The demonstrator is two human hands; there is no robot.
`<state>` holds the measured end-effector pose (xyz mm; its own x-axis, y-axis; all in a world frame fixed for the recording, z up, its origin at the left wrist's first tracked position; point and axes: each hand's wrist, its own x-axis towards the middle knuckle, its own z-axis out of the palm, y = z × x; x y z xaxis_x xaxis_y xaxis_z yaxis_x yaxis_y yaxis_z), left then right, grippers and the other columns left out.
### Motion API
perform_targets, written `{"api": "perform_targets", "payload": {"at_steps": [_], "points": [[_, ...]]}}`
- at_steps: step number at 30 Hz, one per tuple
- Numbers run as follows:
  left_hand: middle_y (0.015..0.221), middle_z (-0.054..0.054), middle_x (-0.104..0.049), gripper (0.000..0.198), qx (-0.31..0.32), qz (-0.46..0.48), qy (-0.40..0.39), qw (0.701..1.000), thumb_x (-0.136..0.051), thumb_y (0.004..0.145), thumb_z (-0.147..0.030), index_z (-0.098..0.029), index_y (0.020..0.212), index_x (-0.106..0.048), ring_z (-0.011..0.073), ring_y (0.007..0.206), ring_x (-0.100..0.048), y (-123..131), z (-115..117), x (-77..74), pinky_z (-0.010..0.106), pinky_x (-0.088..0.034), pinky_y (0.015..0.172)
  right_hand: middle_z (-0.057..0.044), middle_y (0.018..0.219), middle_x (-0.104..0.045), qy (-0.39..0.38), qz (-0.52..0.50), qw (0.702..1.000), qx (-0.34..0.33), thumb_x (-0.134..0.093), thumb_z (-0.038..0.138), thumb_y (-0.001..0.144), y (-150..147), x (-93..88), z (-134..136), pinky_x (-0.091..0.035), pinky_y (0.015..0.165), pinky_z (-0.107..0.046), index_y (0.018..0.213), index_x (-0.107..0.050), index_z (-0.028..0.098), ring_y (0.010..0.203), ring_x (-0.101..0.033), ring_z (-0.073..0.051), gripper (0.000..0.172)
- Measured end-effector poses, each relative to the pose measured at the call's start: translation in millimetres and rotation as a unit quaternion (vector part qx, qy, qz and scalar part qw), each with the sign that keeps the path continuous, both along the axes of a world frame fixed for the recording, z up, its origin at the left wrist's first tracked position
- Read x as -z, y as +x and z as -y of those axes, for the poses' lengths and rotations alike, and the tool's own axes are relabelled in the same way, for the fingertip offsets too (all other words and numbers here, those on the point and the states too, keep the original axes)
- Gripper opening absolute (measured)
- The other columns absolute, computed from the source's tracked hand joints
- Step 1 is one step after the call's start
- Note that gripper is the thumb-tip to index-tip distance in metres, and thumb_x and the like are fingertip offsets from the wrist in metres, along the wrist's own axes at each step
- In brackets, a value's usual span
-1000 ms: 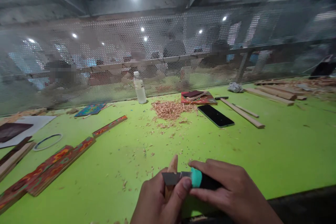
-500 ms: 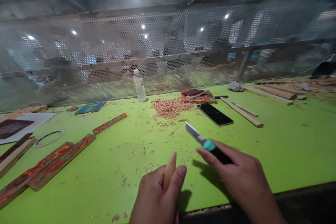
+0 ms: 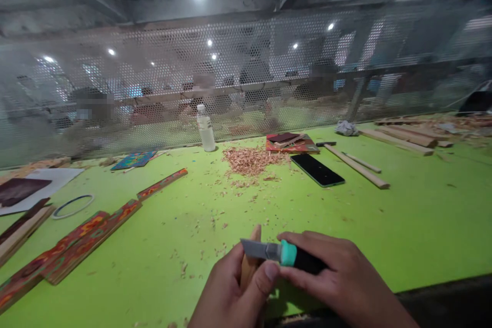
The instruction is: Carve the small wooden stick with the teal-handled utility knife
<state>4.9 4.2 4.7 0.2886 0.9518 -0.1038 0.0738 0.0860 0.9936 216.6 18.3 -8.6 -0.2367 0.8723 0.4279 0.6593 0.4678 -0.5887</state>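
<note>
My left hand (image 3: 238, 287) is closed round a small piece of wood (image 3: 249, 265), its tapered tip pointing up and away from me. A utility knife (image 3: 288, 253) with a black and teal handle is gripped in my right hand (image 3: 338, 277). Its flat metal blade (image 3: 254, 249) lies across the wood just above my left thumb. Most of the wood's lower part is hidden in my left palm. Both hands are over the front edge of the green table (image 3: 172, 236).
Wood shavings (image 3: 249, 160) are heaped mid-table. Behind stands a water bottle (image 3: 206, 130). To the right lie a phone (image 3: 317, 170), a hammer (image 3: 357, 165) and wooden strips (image 3: 407, 136). Painted boards (image 3: 96, 236) and a white ring (image 3: 73, 207) are at left. A perforated metal screen (image 3: 161, 77) closes the back.
My right hand has brought the knife left and down, from apart in the air to across the wood. My left hand has stayed in nearly the same place.
</note>
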Motion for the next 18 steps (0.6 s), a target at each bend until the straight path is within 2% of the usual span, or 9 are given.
{"api": "perform_targets", "payload": {"at_steps": [2,3,4,6,8,9,10,13,18], "points": [[0.125,0.012,-0.075,0.058,-0.017,-0.007,0.016,1.000,-0.071,0.091,-0.060,-0.017,0.129,-0.068,0.0287,0.123,-0.064,0.4,1.4,-1.0,0.036,-0.044,0.109,0.002,0.086,-0.082,-0.008,0.008,1.000,-0.030,-0.084,0.037,0.085,0.7,-0.6,0.5,-0.056,0.066,-0.029,0.112,-0.081,0.028,0.072,-0.077,-0.020,0.028],[0.129,0.013,-0.074,0.056,-0.017,-0.022,0.025,0.999,-0.070,0.092,-0.058,-0.016,0.128,-0.070,0.0304,0.127,-0.062,0.9,1.8,-2.6,0.038,-0.042,0.112,0.002,0.086,-0.081,-0.005,0.004,0.999,-0.032,-0.085,0.035,0.085,1.1,-0.4,0.7,-0.055,0.067,-0.028,0.113,-0.081,0.029,0.073,-0.076,-0.020,0.030],[0.123,0.013,-0.076,0.052,-0.012,-0.045,0.027,0.999,-0.067,0.093,-0.058,-0.015,0.122,-0.073,0.0304,0.120,-0.066,1.7,2.0,-4.6,0.038,-0.045,0.108,0.002,0.087,-0.081,0.001,-0.004,0.999,-0.032,-0.085,0.034,0.084,1.6,0.3,0.9,-0.056,0.068,-0.028,0.115,-0.080,0.029,0.073,-0.077,-0.019,0.031],[0.090,0.008,-0.076,0.049,0.004,-0.090,0.013,0.996,-0.061,0.095,-0.061,-0.015,0.105,-0.074,0.0245,0.086,-0.070,3.9,1.6,-9.5,0.032,-0.053,0.080,0.002,0.086,-0.080,0.016,-0.015,0.999,-0.026,-0.085,0.035,0.085,2.2,2.7,1.3,-0.055,0.068,-0.027,0.115,-0.080,0.028,0.073,-0.076,-0.019,0.031],[0.062,-0.002,-0.058,0.052,0.015,-0.117,-0.017,0.993,-0.056,0.095,-0.066,-0.016,0.096,-0.069,0.0154,0.054,-0.056,6.8,0.8,-14.2,0.025,-0.043,0.054,0.001,0.085,-0.079,0.031,-0.022,0.999,-0.017,-0.082,0.039,0.088,1.9,5.8,1.8,-0.055,0.067,-0.027,0.116,-0.080,0.027,0.073,-0.075,-0.019,0.030],[0.056,-0.006,-0.049,0.052,0.015,-0.124,-0.028,0.992,-0.055,0.095,-0.067,-0.016,0.093,-0.067,0.0127,0.047,-0.049,8.3,0.3,-16.1,0.023,-0.036,0.047,0.000,0.085,-0.079,0.039,-0.024,0.999,-0.010,-0.080,0.042,0.090,1.3,7.2,2.0,-0.056,0.067,-0.028,0.116,-0.080,0.026,0.072,-0.075,-0.019,0.031],[0.053,-0.008,-0.044,0.052,0.012,-0.129,-0.033,0.991,-0.055,0.095,-0.067,-0.017,0.090,-0.065,0.0115,0.043,-0.045,9.6,0.0,-17.4,0.022,-0.031,0.045,0.000,0.084,-0.079,0.048,-0.023,0.999,-0.002,-0.078,0.047,0.092,0.6,8.3,2.2,-0.056,0.067,-0.028,0.116,-0.080,0.025,0.071,-0.075,-0.019,0.032],[0.048,-0.008,-0.043,0.050,-0.013,-0.149,-0.021,0.989,-0.053,0.097,-0.066,-0.021,0.076,-0.056,0.0123,0.044,-0.048,12.3,-0.1,-18.4,0.022,-0.030,0.046,-0.002,0.084,-0.080,0.072,-0.022,0.997,0.031,-0.067,0.058,0.097,-1.0,8.9,1.8,-0.058,0.067,-0.029,0.113,-0.081,0.025,0.072,-0.076,-0.021,0.040],[0.047,-0.007,-0.043,0.056,-0.033,-0.179,-0.016,0.983,-0.047,0.100,-0.069,-0.024,0.067,-0.046,0.0111,0.045,-0.043,10.6,1.6,-14.7,0.023,-0.029,0.047,-0.006,0.099,-0.086,0.066,-0.046,0.978,0.195,-0.066,0.067,0.093,0.5,2.6,-0.8,-0.063,0.074,-0.032,0.106,-0.083,0.025,0.085,-0.082,-0.028,0.047]]}}
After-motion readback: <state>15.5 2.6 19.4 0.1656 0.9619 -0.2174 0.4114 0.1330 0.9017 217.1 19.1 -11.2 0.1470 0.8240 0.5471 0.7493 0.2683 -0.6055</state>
